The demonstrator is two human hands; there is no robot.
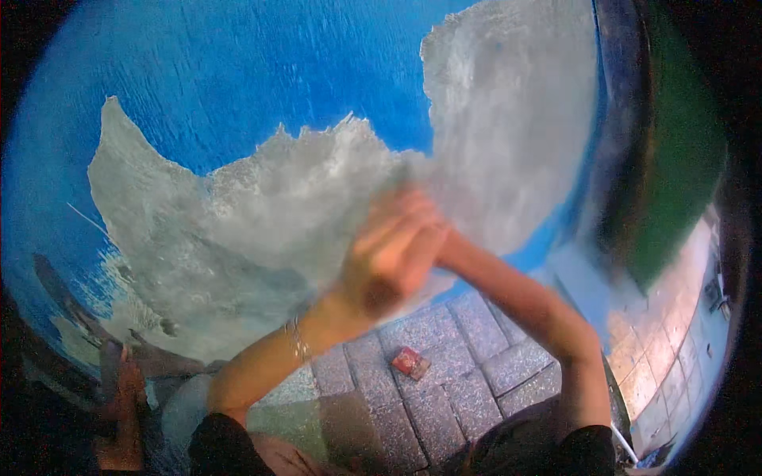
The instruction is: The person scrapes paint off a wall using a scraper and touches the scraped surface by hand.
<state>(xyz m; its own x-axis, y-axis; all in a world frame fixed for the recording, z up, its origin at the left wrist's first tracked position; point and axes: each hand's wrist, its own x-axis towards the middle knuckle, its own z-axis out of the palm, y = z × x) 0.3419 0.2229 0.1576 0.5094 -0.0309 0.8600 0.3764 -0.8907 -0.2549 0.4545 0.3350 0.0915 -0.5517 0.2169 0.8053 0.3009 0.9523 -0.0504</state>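
Both of my hands are blurred and close together before a blue painted surface (pixel 268 77) with large ragged-edged grey patches (pixel 506 119). My left hand (pixel 381 262), with a bracelet (pixel 296 339) on its wrist, has its fingers curled and overlaps my right hand (pixel 414 208). The right hand lies just beyond it, at the end of the bent right forearm. A faint dark smear shows just above the fingers; whether it is a held thing cannot be told. The insides of both hands are hidden.
Stone pavers (pixel 422 410) lie below, with a small crushed red packet (pixel 411 363) on them. Another person's hand (pixel 128 381) is at the lower left, beside the surface. A dark green panel (pixel 673 166) stands at the right, above light paving tiles (pixel 661 357).
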